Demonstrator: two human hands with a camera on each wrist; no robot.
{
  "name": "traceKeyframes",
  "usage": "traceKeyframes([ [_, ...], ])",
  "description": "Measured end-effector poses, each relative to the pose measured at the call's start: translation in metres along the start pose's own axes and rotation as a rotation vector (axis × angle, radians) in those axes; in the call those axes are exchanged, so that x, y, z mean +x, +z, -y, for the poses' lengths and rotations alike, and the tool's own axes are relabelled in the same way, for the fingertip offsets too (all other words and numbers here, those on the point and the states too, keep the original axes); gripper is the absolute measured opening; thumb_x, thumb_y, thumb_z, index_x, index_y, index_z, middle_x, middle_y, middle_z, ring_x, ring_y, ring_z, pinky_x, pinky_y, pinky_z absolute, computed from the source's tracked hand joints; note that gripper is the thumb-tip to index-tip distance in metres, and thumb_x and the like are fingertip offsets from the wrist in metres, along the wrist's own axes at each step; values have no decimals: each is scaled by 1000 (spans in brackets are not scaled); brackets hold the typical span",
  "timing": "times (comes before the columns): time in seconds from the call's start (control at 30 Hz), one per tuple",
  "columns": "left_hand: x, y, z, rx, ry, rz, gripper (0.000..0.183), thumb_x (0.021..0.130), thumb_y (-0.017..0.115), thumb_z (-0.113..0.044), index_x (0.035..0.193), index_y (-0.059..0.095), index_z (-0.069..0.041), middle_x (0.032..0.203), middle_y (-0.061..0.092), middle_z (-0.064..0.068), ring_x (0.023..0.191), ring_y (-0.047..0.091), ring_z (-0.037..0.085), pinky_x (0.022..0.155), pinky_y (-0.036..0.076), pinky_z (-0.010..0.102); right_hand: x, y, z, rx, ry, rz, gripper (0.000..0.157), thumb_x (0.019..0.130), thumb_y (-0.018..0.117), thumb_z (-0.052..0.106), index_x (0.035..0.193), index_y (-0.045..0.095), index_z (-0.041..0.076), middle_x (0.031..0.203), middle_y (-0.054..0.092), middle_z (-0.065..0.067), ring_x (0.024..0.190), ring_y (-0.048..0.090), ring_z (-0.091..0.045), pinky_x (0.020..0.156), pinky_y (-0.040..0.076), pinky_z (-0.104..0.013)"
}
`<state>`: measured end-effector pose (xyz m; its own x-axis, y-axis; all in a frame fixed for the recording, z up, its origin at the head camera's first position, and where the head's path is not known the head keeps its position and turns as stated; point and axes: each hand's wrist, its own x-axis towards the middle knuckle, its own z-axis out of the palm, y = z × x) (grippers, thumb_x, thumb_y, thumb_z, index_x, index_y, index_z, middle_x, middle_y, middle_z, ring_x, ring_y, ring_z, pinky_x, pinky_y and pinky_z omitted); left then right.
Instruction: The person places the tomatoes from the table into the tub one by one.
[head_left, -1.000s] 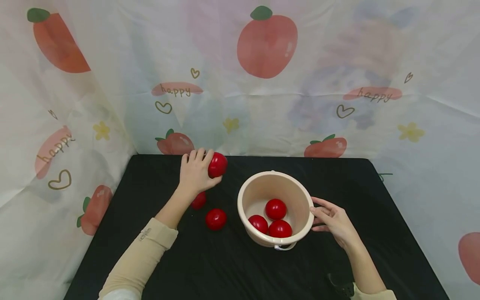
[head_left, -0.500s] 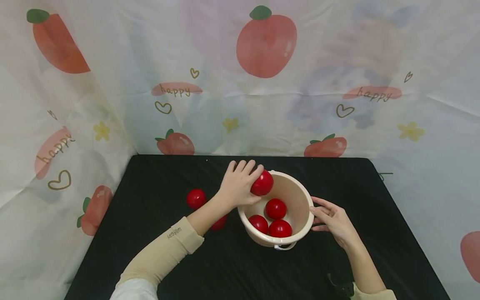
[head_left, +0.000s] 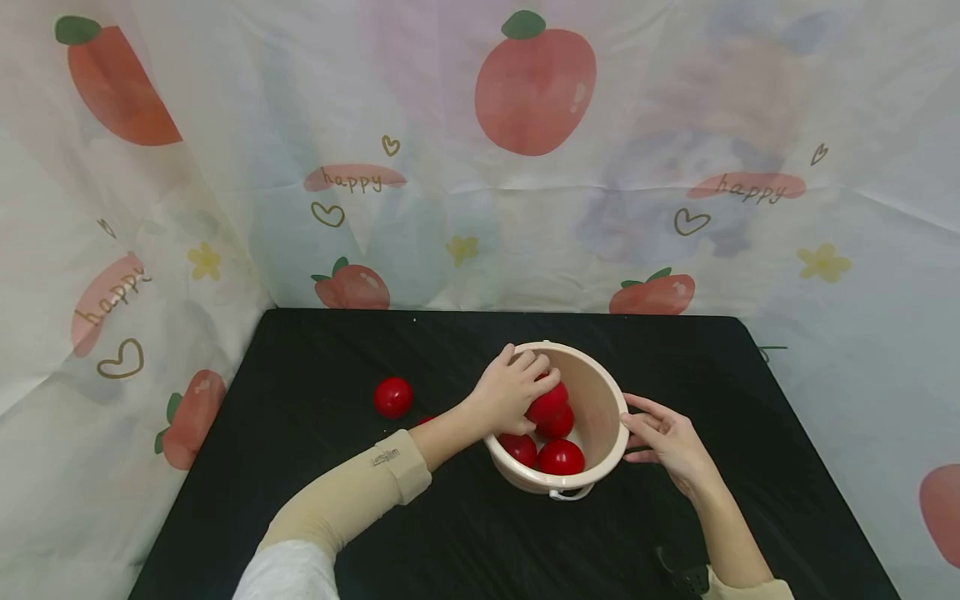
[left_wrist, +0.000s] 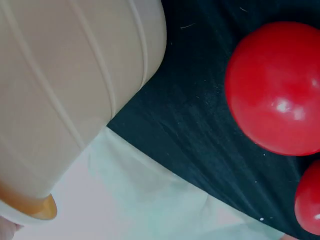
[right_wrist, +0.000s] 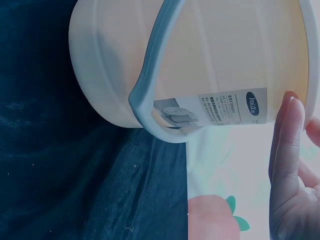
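My left hand [head_left: 513, 392] reaches over the rim of a cream bucket [head_left: 611, 400] and grips a red ball [head_left: 550, 405] inside it, above the others. Three more red balls lie in the bucket, one partly covered by the held ball. My right hand [head_left: 670, 442] holds the bucket's right side, thumb at the rim and fingers against the outer wall; in the right wrist view its fingers [right_wrist: 290, 130] reach up the wall under the rim. On the table's left is a loose red ball [head_left: 393, 397]; another [head_left: 426, 419] is mostly hidden behind my left forearm.
A black cloth covers the table [head_left: 465, 542]. The bucket's handle [right_wrist: 150, 85] hangs down its side, near a printed label [right_wrist: 235, 107]. A curtain [head_left: 450, 225] with fruit prints stands along the back and left edges.
My left hand has carried a red ball from the table's back left, rightward over the rim and down into the bucket. The right hand and the bucket have stayed in place.
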<state>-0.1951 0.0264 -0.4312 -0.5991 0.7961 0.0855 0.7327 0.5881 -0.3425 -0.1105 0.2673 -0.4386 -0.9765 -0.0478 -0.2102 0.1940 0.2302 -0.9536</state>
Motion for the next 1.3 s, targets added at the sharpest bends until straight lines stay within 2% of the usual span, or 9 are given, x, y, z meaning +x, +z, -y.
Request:
traceKeyframes([
  [0.27, 8, 9, -6, 121, 103, 120, 80, 65, 61, -66, 132, 39, -29, 126, 43, -4, 115, 38, 16, 93, 30, 37, 0, 0, 0, 1, 5, 0, 58, 90, 59, 21, 135, 35, -6, 91, 68, -2, 69, 66, -15, 62, 54, -32],
  [0.47, 14, 13, -10, 214, 137, 260, 83, 65, 58, -69, 136, 33, -32, 132, 39, -5, 119, 33, 16, 96, 28, 37, 1, 1, 1, 13, -7, 7, 58, 90, 59, 20, 135, 34, -8, 87, 68, 3, 68, 66, -14, 62, 54, -32],
  [0.7, 16, 14, -12, 292, 166, 354, 79, 67, 59, -65, 135, 33, -35, 132, 37, -7, 120, 32, 14, 100, 24, 35, 1, 1, 0, 17, -14, 7, 58, 90, 58, 20, 135, 34, -8, 86, 68, 4, 68, 66, -13, 61, 54, -32],
  [1.07, 19, 17, -14, 430, 138, 418, 74, 72, 56, -61, 134, 27, -32, 133, 32, -9, 117, 28, 13, 98, 21, 33, 0, 1, 0, 20, -7, 2, 58, 90, 59, 20, 135, 34, -8, 86, 68, 5, 67, 66, -13, 61, 54, -31],
  [1.3, 17, 15, -13, 404, 142, 412, 71, 73, 56, -58, 134, 27, -35, 133, 31, -8, 116, 28, 13, 96, 22, 33, 0, 1, 0, 17, -9, 3, 58, 90, 59, 20, 135, 34, -7, 86, 68, 4, 68, 66, -14, 61, 54, -31],
])
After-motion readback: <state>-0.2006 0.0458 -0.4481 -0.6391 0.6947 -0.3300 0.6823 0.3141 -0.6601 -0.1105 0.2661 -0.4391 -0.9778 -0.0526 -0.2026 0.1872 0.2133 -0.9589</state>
